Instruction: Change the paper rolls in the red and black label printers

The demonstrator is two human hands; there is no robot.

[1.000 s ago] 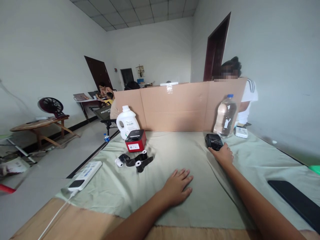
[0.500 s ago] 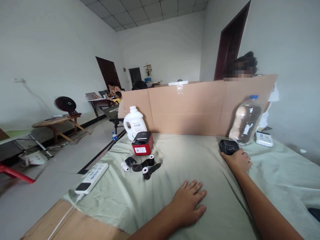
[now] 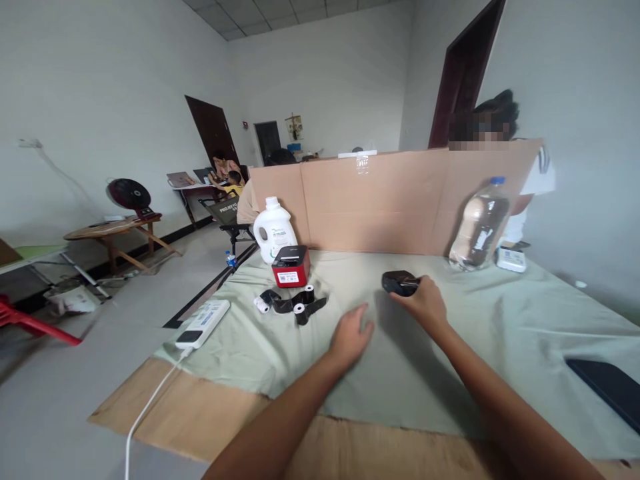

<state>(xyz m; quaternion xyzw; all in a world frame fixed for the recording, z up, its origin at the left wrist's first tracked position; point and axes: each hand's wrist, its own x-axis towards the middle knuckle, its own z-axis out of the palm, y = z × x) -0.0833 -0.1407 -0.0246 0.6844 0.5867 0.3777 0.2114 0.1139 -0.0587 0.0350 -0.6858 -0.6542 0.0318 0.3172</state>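
Observation:
My right hand [image 3: 425, 303] grips a small black boxy object [image 3: 400, 283], whose exact kind I cannot make out; it appears raised over the cloth, with a shadow below. To its left, my left hand [image 3: 351, 337] is open and holds nothing, thumb apart from the fingers, several of which are hidden. Beyond that hand lie rolls of black strip [image 3: 300, 311] with white ends, partly unwound. Just behind them stands a red and black printer-like box [image 3: 291, 268] with a white label.
A white jug [image 3: 275, 230] stands behind the box. A large clear bottle [image 3: 480, 230] is at the back right, near a white device [image 3: 511, 260]. A cardboard panel [image 3: 370, 207] borders the back. A power strip [image 3: 204, 325] lies left, a phone [image 3: 607, 390] right. One person sits beyond the panel.
My right hand has brought the black object leftward from beside the clear bottle. My left hand has left its flat, spread pose on the cloth and moved forward and left. The view has shifted.

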